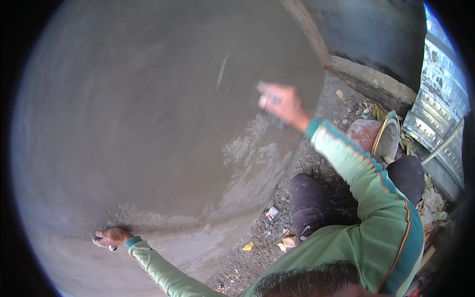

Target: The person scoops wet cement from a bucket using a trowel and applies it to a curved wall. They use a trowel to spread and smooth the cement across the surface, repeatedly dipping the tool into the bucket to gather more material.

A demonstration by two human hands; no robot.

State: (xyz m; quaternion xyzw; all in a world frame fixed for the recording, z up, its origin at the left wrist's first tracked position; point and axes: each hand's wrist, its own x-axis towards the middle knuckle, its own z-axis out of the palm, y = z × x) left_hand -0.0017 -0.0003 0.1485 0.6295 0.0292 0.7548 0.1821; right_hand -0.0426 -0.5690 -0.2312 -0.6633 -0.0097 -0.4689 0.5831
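Observation:
A smooth, dark grey plastered wall fills the left and middle of the head view. My right hand, smeared by motion, is closed around a flat grey tool at the wall's right part. The blur hides the tool's exact kind. At lower left my left hand rests on the wall by a rough ridge, its fingers stretched to the left. A small pale spot shows under that hand; I cannot make out what it is. Rough, lighter patches lie below the right hand.
A reddish bucket with a yellow-green rim lies tipped on the ground beside my knees. A perforated metal sheet leans at the right. Low masonry runs behind the bucket. Leaves and a crumpled packet litter the soil.

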